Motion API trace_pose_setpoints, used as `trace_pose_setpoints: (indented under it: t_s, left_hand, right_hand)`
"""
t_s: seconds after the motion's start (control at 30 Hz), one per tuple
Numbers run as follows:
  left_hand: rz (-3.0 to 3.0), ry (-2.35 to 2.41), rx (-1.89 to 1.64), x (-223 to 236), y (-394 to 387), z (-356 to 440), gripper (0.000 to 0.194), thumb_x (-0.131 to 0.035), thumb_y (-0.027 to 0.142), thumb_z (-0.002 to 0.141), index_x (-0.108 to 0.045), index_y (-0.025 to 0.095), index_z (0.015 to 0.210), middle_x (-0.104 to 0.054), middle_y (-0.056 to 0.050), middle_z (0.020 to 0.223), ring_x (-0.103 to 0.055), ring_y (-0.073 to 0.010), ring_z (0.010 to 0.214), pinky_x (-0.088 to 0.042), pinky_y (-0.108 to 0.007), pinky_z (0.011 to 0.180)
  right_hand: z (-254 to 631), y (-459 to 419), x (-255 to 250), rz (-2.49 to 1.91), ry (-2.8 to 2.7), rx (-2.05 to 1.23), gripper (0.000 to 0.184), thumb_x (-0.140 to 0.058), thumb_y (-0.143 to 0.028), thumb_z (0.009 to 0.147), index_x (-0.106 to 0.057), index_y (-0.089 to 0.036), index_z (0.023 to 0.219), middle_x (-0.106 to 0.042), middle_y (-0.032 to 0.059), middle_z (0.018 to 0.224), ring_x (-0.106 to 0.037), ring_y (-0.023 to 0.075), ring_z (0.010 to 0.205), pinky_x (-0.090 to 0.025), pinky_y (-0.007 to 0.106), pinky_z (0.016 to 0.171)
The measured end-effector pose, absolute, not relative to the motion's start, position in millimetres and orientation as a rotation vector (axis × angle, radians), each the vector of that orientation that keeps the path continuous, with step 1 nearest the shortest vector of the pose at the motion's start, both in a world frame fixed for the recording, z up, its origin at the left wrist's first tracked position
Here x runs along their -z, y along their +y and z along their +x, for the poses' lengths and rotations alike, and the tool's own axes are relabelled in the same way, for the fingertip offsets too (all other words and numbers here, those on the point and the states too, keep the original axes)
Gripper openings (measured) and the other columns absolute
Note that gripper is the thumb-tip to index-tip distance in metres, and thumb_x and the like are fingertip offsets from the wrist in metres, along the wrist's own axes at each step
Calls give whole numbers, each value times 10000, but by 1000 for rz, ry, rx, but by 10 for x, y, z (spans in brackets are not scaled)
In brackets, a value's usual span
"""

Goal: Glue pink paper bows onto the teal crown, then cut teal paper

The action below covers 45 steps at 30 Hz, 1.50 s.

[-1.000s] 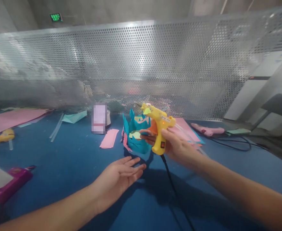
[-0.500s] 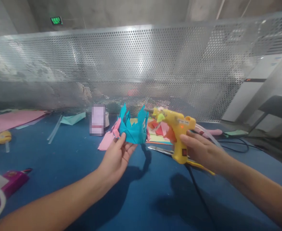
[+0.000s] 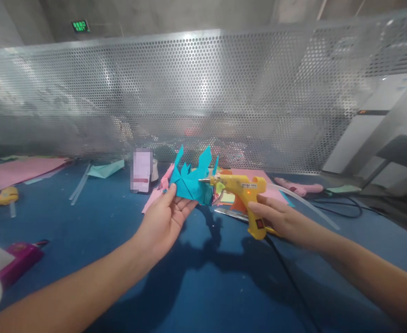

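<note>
A folded turquoise paper crown (image 3: 193,185) with pointed tips is pinched at its lower left edge by my left hand (image 3: 167,215), thumb in front and fingers beneath. My right hand (image 3: 280,212) is wrapped round the handle of a yellow hot glue gun (image 3: 245,185), whose small light glows orange. The gun's metal nozzle points left and lies in front of the crown's right side; whether it touches the paper I cannot tell. A clear glue stick (image 3: 304,203) trails from the gun's back. Behind the gun lies a utility knife (image 3: 236,215), partly hidden.
A phone (image 3: 141,170) stands upright behind my left hand. Pink paper (image 3: 26,173), a mint paper piece (image 3: 107,169) and clear glue sticks (image 3: 81,184) lie left. A pink glue gun (image 3: 299,187) rests right. A perforated metal screen (image 3: 203,88) borders the blue table (image 3: 206,286).
The glue gun has moved left and slightly down, so its nozzle now overlaps the crown's right side. The crown has turned slightly in my left hand.
</note>
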State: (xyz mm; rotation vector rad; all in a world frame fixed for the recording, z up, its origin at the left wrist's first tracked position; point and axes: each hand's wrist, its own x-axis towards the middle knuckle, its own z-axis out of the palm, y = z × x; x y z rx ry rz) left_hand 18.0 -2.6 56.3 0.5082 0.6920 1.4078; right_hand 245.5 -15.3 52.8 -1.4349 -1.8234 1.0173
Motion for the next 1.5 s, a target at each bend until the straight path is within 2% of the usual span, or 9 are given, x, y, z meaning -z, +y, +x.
trace_pose_setpoints:
  t_s: [0.27, 0.4, 0.57, 0.8, 1.0, 1.13, 1.23, 1.4, 1.5]
  left_hand:
    - [577, 647, -1499, -534, 52, 121, 279, -382, 205, 958, -608, 158, 1115, -718, -95, 1016, -679, -181, 941, -513, -372, 927]
    - [603, 605, -1522, -561, 140, 109, 267, -378, 235, 962, -618, 169, 1059, -722, -72, 973, -679, -164, 913, -511, -363, 924]
    - [610, 572, -1547, -533, 249, 221, 187, -454, 258, 935, -617, 167, 944, -712, -33, 826, -685, -155, 810, -520, -383, 901]
    - [754, 522, -1426, -503, 192, 373, 84, -614, 159, 829, -643, 157, 909, -721, -30, 875, -678, -150, 849, -516, -332, 903]
    - [862, 405, -1486, -550, 393, 412, 65, -573, 138, 855, -624, 178, 865, -726, -12, 893, -681, -141, 884, -470, -370, 962]
    - [738, 447, -1495, -401, 575, 484, 92, -529, 120, 881, -599, 174, 858, -728, -19, 895, -680, -128, 896, -450, -386, 982]
    - [681, 486, -1446, -237, 590, 533, 39, -571, 171, 866, -597, 160, 839, -729, -44, 916, -675, -165, 941, -453, -414, 980]
    - [723, 524, -1402, -119, 485, 534, 110, -563, 237, 879, -624, 146, 874, -732, -63, 936, -681, -173, 931, -460, -399, 977]
    - [755, 553, -1402, -90, 458, 508, 152, -577, 279, 871, -637, 142, 900, -732, -75, 944, -685, -174, 917, -477, -382, 952]
  right_hand:
    - [2554, -84, -550, -1405, -1942, -777, 432, -447, -574, 812, -585, -183, 690, -551, 28, 646, -492, 154, 576, -418, 287, 557]
    - [2556, -95, -519, -1221, -1820, -985, 416, -466, -566, 817, -607, -181, 745, -626, 60, 715, -563, 171, 632, -452, 290, 591]
    - [2479, -170, -443, -1017, -1527, -1247, 288, -495, -485, 852, -538, -204, 812, -618, 22, 705, -596, 166, 647, -471, 288, 604]
    - [2465, -184, -436, -995, -1567, -1171, 364, -565, -469, 834, -469, -200, 609, -483, -22, 578, -474, 120, 563, -410, 268, 573]
    - [2487, -172, -457, -999, -1595, -1063, 449, -463, -551, 875, -445, -206, 588, -474, -16, 560, -452, 120, 534, -385, 273, 547]
    - [2493, -154, -446, -1098, -1706, -968, 509, -450, -632, 838, -461, -204, 561, -495, -2, 536, -457, 126, 526, -381, 276, 548]
    - [2500, -106, -384, -1209, -1762, -912, 541, -438, -666, 820, -465, -199, 548, -498, 4, 526, -445, 123, 525, -376, 277, 549]
    - [2515, -29, -243, -1293, -1823, -900, 559, -411, -680, 821, -482, -190, 564, -505, 2, 526, -424, 107, 501, -348, 260, 500]
    - [2516, -14, -175, -1229, -1818, -945, 552, -401, -661, 839, -471, -193, 556, -493, -4, 520, -443, 107, 502, -380, 263, 521]
